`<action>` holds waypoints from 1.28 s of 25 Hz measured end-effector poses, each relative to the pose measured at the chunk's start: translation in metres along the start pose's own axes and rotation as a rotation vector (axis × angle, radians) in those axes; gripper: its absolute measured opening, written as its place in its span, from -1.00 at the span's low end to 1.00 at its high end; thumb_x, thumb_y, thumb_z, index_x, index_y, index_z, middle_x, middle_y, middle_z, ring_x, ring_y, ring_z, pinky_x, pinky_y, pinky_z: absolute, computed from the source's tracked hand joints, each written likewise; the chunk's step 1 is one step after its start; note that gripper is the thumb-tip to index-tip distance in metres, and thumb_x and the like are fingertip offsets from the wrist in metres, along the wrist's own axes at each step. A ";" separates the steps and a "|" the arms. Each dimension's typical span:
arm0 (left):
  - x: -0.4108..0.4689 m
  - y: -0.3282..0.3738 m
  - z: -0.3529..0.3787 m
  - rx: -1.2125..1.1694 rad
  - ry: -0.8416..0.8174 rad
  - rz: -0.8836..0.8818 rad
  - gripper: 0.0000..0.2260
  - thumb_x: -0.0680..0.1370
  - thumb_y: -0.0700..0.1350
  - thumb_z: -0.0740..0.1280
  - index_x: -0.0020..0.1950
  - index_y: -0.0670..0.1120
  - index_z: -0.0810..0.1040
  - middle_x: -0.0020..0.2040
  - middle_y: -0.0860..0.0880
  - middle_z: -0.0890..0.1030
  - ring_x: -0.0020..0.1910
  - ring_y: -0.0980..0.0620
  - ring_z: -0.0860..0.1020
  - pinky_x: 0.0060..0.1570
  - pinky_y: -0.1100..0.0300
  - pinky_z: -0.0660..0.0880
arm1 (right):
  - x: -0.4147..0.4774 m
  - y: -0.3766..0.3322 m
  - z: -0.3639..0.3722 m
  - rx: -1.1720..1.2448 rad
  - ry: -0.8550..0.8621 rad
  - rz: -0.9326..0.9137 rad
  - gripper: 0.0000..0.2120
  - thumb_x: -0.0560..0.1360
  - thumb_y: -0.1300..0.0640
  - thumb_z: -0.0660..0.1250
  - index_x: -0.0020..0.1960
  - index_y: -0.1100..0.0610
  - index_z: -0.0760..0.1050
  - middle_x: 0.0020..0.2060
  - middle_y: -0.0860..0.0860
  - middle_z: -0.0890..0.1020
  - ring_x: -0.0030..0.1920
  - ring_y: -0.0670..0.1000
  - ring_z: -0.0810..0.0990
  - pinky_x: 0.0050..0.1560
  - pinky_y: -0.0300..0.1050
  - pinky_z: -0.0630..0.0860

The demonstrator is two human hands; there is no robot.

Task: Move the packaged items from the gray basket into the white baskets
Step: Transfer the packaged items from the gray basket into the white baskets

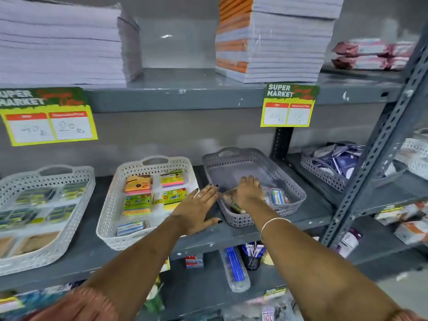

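Packets (275,196) lay heaped in the near end of the gray basket (254,158), the landmark here; its far end was bare. They looked small, light and wrapped in clear film, so I judged them slippery and crinkly but not fragile, best pinched across the flat faces or scooped several at once from beneath. The right hand (249,191) reached down into the basket's near-left part, its fingers curled onto the pile; whether they had closed on a packet could not be told, since the hand hid what lay under it. One brownish packet (229,198) showed just left of those fingers, and a blue-and-white one sat just right of them, both apparently free. The left hand (196,208) rested flat on the shelf (231,232) just left of the gray basket, fingers spread wide and holding nothing, tips touching or nearly touching its wall. A white basket (108,200) stood left of that, already holding bright sticky-note packs.
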State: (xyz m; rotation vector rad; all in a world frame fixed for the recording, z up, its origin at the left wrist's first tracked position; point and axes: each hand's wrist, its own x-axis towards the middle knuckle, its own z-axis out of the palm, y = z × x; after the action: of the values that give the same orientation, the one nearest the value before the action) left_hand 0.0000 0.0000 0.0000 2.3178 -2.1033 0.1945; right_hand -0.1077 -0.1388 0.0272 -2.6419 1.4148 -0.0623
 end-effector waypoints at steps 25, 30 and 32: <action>-0.001 -0.021 0.005 -0.158 -0.059 -0.079 -0.32 0.55 0.24 0.09 0.52 -0.08 -0.05 0.56 -0.06 -0.03 0.53 0.00 -0.06 0.49 -0.02 -0.11 | 0.042 -0.022 -0.010 -0.088 -0.161 0.046 -0.38 0.39 -0.05 0.40 0.37 0.19 0.38 0.34 0.17 0.42 0.35 0.15 0.41 0.29 -0.05 0.44; -0.071 -0.089 -0.027 -0.082 -0.022 -0.340 -0.38 0.58 0.20 0.03 0.52 -0.06 -0.09 0.56 -0.06 -0.10 0.53 -0.02 -0.12 0.50 -0.06 -0.13 | 0.040 -0.088 -0.024 -0.059 -0.094 -0.147 -0.47 0.40 -0.08 0.34 0.27 0.19 0.51 0.29 0.18 0.54 0.31 0.17 0.50 0.27 -0.09 0.47; -0.118 -0.124 -0.030 -0.052 -0.032 -0.454 -0.32 0.54 0.29 -0.04 0.53 -0.07 -0.09 0.56 -0.06 -0.09 0.53 -0.01 -0.10 0.49 -0.04 -0.10 | 0.031 -0.135 -0.026 -0.028 -0.061 -0.233 -0.49 0.41 -0.08 0.35 0.26 0.20 0.51 0.26 0.19 0.55 0.30 0.18 0.48 0.25 -0.11 0.44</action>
State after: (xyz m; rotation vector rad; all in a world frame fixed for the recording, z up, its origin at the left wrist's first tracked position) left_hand 0.1095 0.1321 0.0283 2.6953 -1.5110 0.0958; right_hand 0.0178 -0.0937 0.0714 -2.7936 1.0926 0.0127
